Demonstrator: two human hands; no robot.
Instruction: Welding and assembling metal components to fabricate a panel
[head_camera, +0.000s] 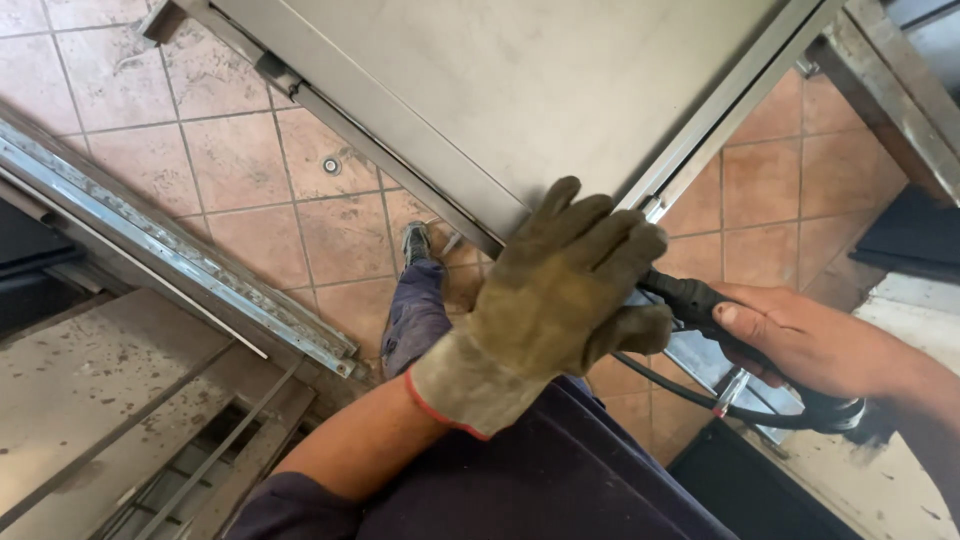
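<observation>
My left hand (560, 300) wears a worn olive-brown work glove and rests flat over the corner of a grey metal door panel (520, 90), fingers spread toward the frame edge. My bare right hand (800, 340) grips the black handle of a welding torch (690, 298) just right of the glove; its tip is hidden behind the gloved fingers. A black cable (700, 395) loops from the handle under my right wrist. My leg in dark blue trousers and a shoe (415, 240) show below the panel.
The floor is of reddish-brown tiles (240, 160). A long metal frame rail (170, 250) lies diagonally at left, with stained metal sheets (90, 380) beneath it. A steel beam (890, 90) crosses the top right corner.
</observation>
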